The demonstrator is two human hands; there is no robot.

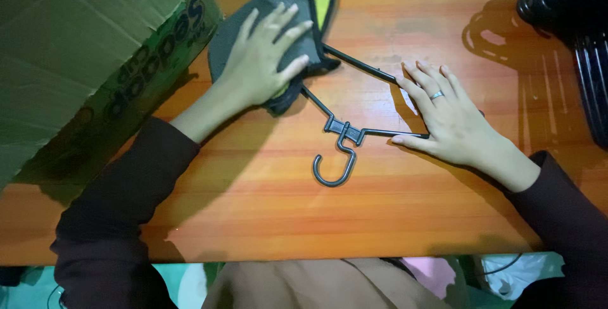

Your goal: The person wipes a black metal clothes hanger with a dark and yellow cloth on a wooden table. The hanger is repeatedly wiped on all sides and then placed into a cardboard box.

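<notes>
While the camera looks straight down from the person's head, two bare hands rest on an orange wooden counter (392, 214) with visible grain. Both arms wear dark long sleeves.

The left hand (265, 62) lies flat, palm down, fingers spread wide, pressing on a folded grey cloth (240, 27) with black trim and a yellow-green inner face (the yellow shows at the cloth's top edge and again just under the palm). It grips nothing; it only presses down.

The right hand (446, 115) also lies flat and open, fingers stretched together and pointing up and to the left, with a silver ring on one finger. Its fingertips and thumb rest on the right end of a dark grey plastic hanger (345, 133), which lies flat on the counter between the two hands. The hanger's hook points toward the person, curling open near the middle of the counter. The hanger's left arm runs under the cloth, so the cloth sits over that end.

At the upper left, a green cardboard box (69, 49) tilts over the counter edge, close to the left forearm. At the upper right, a stack of dark hangers (579, 24) sits well apart from the right hand.
</notes>
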